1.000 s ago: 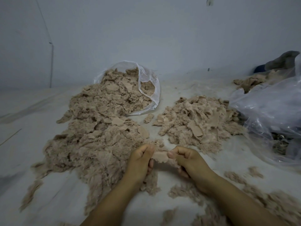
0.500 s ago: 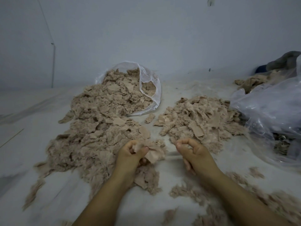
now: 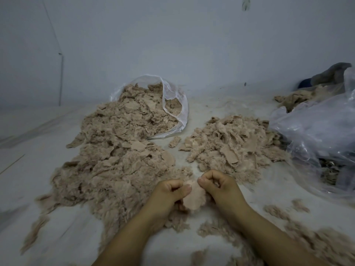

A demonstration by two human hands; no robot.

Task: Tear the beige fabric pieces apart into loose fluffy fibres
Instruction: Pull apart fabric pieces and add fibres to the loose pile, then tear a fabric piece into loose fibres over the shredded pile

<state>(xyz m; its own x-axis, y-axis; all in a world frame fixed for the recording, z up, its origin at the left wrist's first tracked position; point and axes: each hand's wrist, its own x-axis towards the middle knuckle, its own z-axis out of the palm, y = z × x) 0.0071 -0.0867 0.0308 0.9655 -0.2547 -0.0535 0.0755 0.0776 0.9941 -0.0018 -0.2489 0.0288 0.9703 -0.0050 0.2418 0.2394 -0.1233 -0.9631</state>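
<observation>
A broad heap of beige torn fabric and fluff [image 3: 107, 169] covers the left half of the pale floor [image 3: 28, 150], spilling from a clear plastic bag [image 3: 175, 104] lying open near the back wall. At the floor's near edge, the left hand [image 3: 169, 194] and the right hand [image 3: 221, 187] sit close together — each with curled fingers and thumb pinching one small beige fabric piece [image 3: 193, 196] held between them. Behind the right hand lies a smaller heap of beige fabric scraps [image 3: 234, 143]. Along the right edge — a crumpled translucent plastic bag [image 3: 317, 131].
</observation>
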